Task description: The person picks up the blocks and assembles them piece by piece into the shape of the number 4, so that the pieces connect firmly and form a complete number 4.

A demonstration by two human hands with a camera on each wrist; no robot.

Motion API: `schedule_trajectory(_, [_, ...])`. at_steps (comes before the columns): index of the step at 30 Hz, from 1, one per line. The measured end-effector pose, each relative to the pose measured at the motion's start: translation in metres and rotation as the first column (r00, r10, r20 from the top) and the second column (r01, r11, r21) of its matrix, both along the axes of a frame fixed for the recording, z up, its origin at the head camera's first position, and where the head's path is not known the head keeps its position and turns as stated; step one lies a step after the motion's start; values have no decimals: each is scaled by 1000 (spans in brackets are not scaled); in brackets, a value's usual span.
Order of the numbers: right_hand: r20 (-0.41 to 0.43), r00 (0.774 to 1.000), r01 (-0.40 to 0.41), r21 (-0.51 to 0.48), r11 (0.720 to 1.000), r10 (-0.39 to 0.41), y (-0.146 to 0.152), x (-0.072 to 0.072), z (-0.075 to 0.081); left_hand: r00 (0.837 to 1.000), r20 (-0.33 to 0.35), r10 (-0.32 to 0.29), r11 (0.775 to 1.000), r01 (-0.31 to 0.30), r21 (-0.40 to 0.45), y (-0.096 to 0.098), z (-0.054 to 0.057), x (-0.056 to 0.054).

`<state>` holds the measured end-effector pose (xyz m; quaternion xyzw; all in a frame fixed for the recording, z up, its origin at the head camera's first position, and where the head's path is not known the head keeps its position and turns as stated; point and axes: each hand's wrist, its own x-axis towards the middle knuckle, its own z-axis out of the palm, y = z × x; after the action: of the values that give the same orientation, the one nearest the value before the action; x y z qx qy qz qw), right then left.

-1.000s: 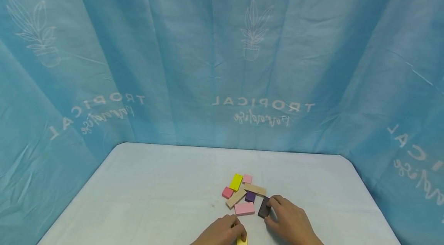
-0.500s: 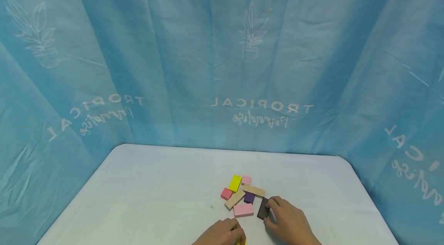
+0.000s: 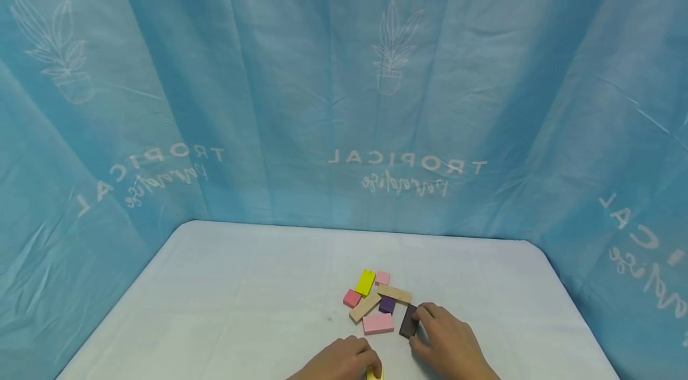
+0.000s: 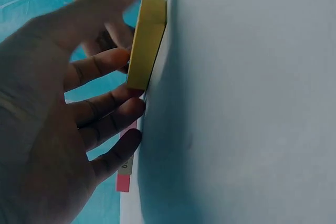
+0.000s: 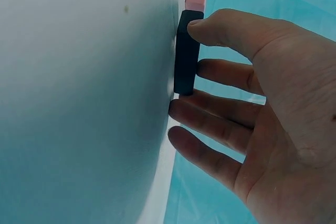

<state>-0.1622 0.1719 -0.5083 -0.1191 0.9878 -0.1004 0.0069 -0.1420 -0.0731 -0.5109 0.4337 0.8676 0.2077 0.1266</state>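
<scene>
At the near edge of the head view, my left hand (image 3: 341, 359) holds a yellow block (image 4: 147, 43). In the left wrist view the thumb is by the block's upper end, with fingers along its side and lower end. My right hand (image 3: 448, 341) grips a black block (image 3: 409, 321) lying on the table. The right wrist view shows the thumb on one end of the black block (image 5: 187, 51) and fingers at its side and other end. A long pink block (image 3: 378, 324) lies just left of the black one. The left hand hides much of the yellow block in the head view.
Beyond the hands lie two wooden blocks (image 3: 395, 293), a purple block (image 3: 387, 305), a bright yellow block (image 3: 365, 282), a small pink block (image 3: 382, 278) and a red-pink block (image 3: 352, 298). A blue curtain (image 3: 333, 99) surrounds the white table (image 3: 242, 296).
The yellow block under my left hand shows less than a second ago. Both hands stay in nearly the same places, and the other blocks have not visibly moved.
</scene>
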Motion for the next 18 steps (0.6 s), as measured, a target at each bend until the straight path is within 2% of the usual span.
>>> schedule_trajectory(2, [-2, 1000, -1, 4, 1000, 1, 0, 0, 0, 999, 35, 26, 999, -25, -25, -1, 2, 0])
schedule_trajectory(4, [0, 1000, 2, 7, 1000, -2, 0, 0, 0, 992, 98, 77, 996, -73, -44, -1, 5, 0])
schedule_trajectory(7, [5, 1000, 6, 11, 1000, -6, -1, 0, -2, 967, 179, 181, 983, -173, -63, -1, 9, 0])
schedule_trajectory(9, [4, 1000, 9, 15, 1000, -9, -2, 0, -3, 941, 227, 251, 968, -245, -55, -1, 12, 0])
schedule_trajectory(12, [6, 1000, 11, 19, 1000, -11, -3, 0, -3, 928, 224, 298, 953, -304, -10, -3, 15, -2])
schedule_trajectory(14, [5, 1000, 13, 21, 1000, -13, -3, 0, -2, 930, 205, 305, 947, -319, 38, -5, 16, -4])
schedule_trajectory(16, [-1, 1000, 9, 21, 1000, -9, -2, 0, -1, 938, 163, 306, 944, -321, 76, -7, 15, -5])
schedule_trajectory(18, [-10, 1000, 6, 20, 1000, -5, -2, 0, -2, 939, 127, 320, 937, -333, 103, -9, 14, -6])
